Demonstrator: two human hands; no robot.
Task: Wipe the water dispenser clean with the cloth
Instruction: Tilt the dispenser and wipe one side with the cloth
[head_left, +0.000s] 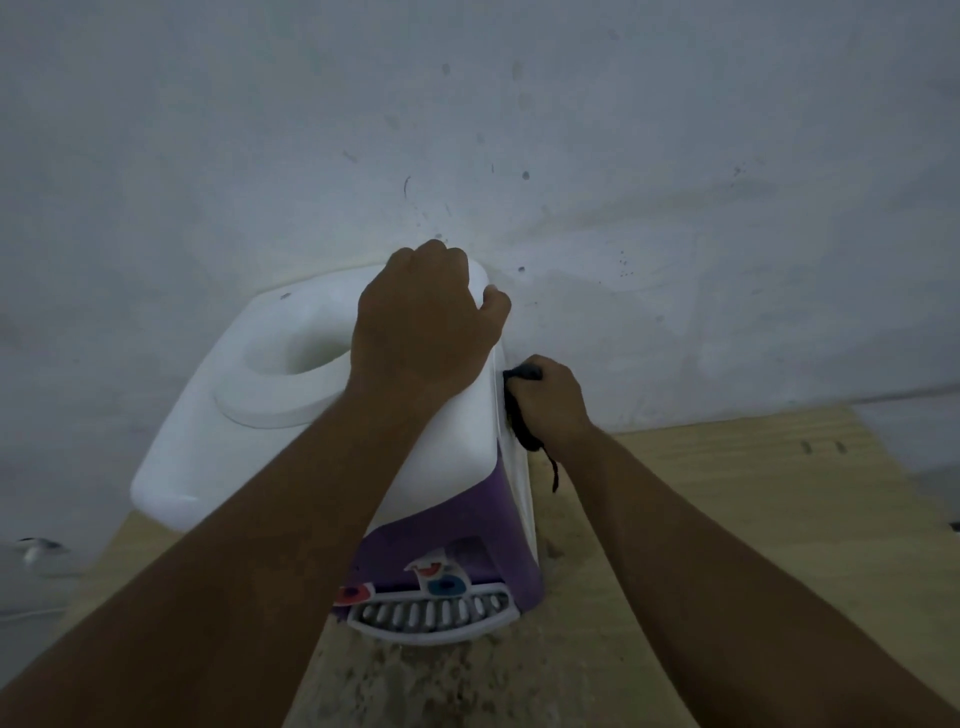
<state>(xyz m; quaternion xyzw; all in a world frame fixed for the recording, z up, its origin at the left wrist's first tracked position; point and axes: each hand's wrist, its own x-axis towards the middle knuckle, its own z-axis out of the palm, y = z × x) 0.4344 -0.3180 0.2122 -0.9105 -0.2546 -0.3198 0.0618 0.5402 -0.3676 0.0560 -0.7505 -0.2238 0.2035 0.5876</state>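
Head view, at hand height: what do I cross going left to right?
Round bottle well in the top of the water dispenser → left hand gripping the top's far corner → dark cloth against the side panel → right hand holding it → wooden table.

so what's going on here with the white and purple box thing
A person is wiping down a water dispenser that stands on a wooden table against a wall. The left hand grips the dispenser's top rear right corner, fingers curled over the edge, apparently to steady it. The right hand holds a dark cloth pressed against the upper part of the dispenser's right side. No bottle sits in the opening on top.
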